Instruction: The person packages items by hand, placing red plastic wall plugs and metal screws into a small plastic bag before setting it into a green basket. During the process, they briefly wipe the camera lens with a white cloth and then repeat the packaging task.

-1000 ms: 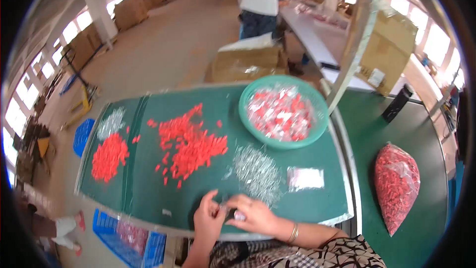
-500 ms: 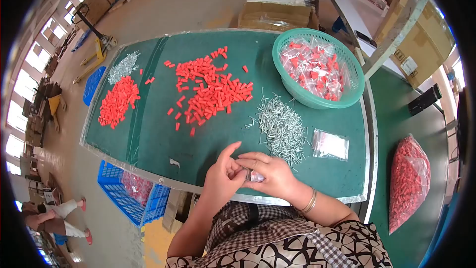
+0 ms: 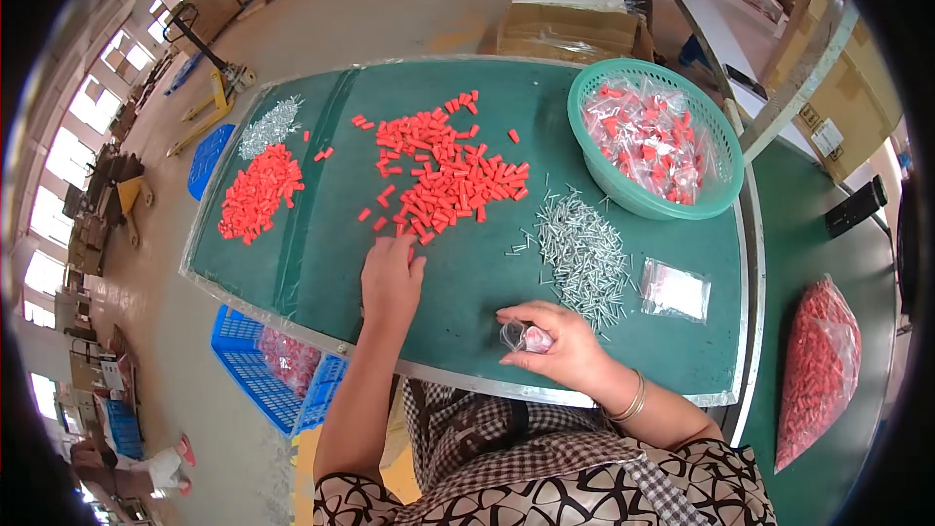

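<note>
A single camera on the person's head looks forward and steeply down through a fisheye lens with a dark round border. The patterned top fills the bottom edge. Nearest are the left hand and the right hand, closed round a small clear bag. The green table spans the middle, and the factory floor curves away at the top.

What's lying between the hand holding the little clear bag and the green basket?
A heap of small silver screws lies between the right hand and the green basket, in the head view.
</note>
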A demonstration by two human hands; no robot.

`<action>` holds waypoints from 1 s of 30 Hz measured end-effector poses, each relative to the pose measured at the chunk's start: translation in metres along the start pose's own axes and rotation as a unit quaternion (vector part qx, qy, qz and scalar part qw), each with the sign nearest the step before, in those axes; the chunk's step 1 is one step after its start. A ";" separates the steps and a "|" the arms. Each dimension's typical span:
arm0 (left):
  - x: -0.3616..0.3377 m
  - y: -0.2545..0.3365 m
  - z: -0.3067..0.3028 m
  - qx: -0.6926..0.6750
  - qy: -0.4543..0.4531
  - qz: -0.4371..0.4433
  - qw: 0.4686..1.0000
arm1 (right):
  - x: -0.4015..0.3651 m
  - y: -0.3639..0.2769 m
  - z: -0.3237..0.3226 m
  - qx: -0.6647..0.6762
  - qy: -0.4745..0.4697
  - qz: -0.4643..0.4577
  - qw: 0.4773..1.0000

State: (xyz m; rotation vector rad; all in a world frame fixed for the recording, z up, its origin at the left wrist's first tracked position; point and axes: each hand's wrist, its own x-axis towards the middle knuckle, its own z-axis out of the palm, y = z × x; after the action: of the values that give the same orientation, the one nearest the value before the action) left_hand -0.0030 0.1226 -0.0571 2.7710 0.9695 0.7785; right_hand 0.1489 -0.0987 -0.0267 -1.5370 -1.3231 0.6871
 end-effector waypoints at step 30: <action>-0.008 0.111 -0.076 -0.290 -0.120 0.123 0.942 | -0.002 0.004 0.000 0.066 0.034 0.047 0.996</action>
State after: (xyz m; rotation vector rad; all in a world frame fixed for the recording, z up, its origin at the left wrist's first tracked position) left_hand 0.0149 0.0248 0.0333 2.3988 0.2826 0.6063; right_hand 0.1500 -0.1000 -0.0310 -1.5100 -1.1367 0.7596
